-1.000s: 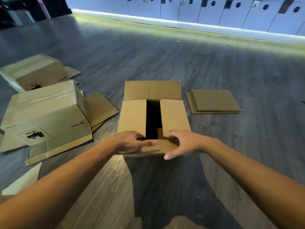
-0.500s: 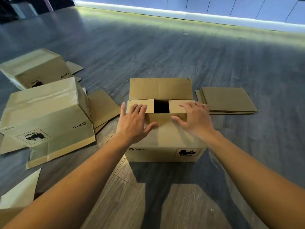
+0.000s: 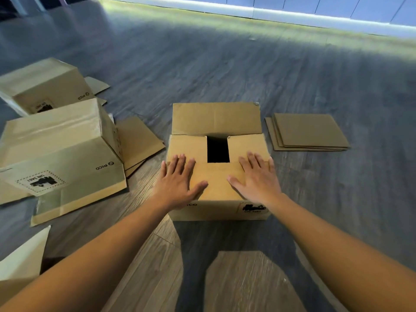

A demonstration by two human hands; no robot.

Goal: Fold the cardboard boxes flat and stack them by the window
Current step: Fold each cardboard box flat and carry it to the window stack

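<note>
both hands are flat on top of the middle box, palms down. the left hand has its fingers straight and a bit spread on the left side flap, thumb angled in toward the centre, and the right hand mirrors it on the right side flap, fingers straight too, so nothing is gripped, just pressing on cardboard. the box sits on a grey wood-look floor, with a lit strip along the base of the far wall. its far flap is upright and there's a dark gap between the two side flaps, just past the fingertips. two more boxes are tipped over on the floor to the left, and a stack of flat cardboard sheets lies to the right, near the box but apart from it.
</note>
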